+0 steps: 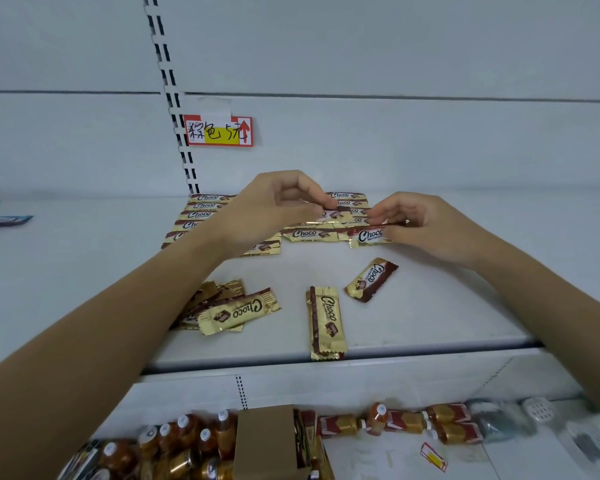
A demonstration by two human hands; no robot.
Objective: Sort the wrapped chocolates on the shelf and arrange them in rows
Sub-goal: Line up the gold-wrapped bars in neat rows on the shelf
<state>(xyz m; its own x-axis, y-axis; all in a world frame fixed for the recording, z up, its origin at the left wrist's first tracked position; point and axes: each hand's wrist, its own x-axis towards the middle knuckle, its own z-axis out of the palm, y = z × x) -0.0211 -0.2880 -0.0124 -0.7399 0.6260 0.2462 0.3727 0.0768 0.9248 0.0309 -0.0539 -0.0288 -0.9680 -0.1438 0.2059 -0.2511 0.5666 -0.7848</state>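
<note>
the wrapped chocolate (368, 235) in hand lies just right of the frame's centre. its long axis runs left to right, level with the front of the right stack of rows (347, 199), and it touches the row piece (307, 234) on its left. the right hand (426, 226) is the nearer one. it comes in from the right, and its curled fingers and thumb pinch the wrapper's right end, so the piece sticks out leftward from the hand. the left hand (271, 209) reaches in from the lower left, with finger and thumb closed narrowly on another chocolate (331, 216) just behind, in the same stack. whether that one is lifted i cannot tell. the next move looks like a small nudge to square the held piece with its row.

a second stack of rows (200, 214) lies behind the left wrist, at the back of the shelf (430, 306). toward the lower middle, unsorted pieces lie apart: a tilted one (371, 279), one lying front to back (326, 322) at the front edge, and a small heap (238, 310) beside the left forearm. a handwritten tag (219, 130) sits on the back panel. bottles (187, 441) and a cardboard box (264, 441) sit on the shelf below.
</note>
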